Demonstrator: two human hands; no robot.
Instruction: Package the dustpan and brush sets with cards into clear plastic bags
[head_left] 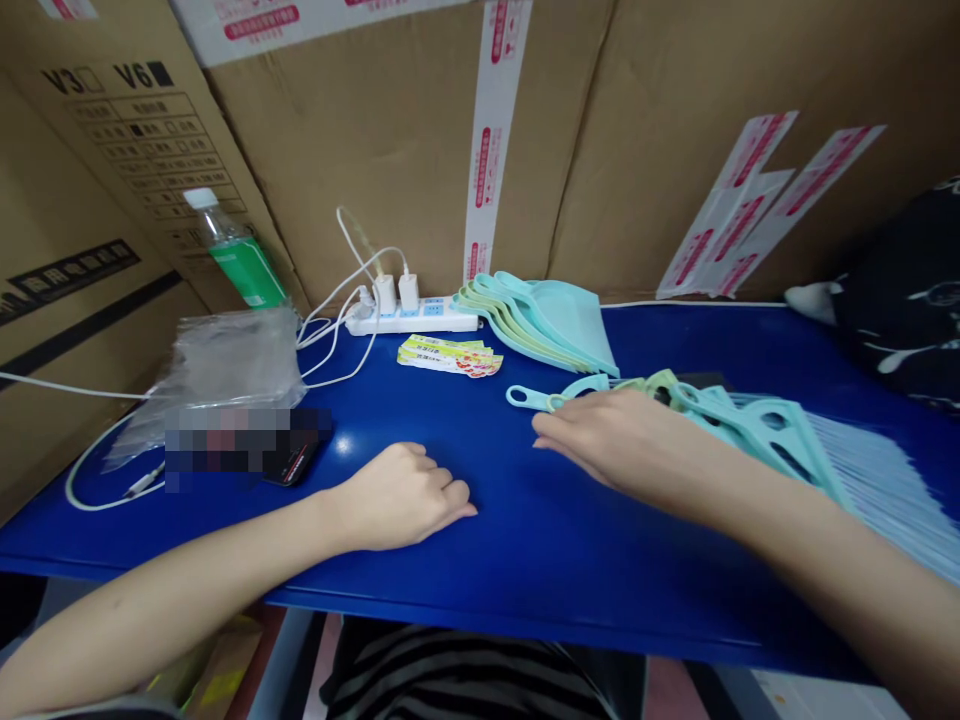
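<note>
The right hand (607,435) is on the pale blue and green brushes (885,470), which lie in a pile near the right end of the blue table (525,570). Its fingers bend down over the handles, but I cannot tell if they squeeze one. One blue handle (525,398) pokes out past the fingers, with a round hole at its tip. The left hand (416,495) is curled up like a loose fist, fingers together, near the middle of the front edge. Dustpans (570,310) (blue and green too) sit stacked by the back edge, beside a white power strip (442,318). Bright labels (448,356) lie just in front of them. Near the back left corner are clear bags (240,360) and a green-labelled bottle (244,265).
</note>
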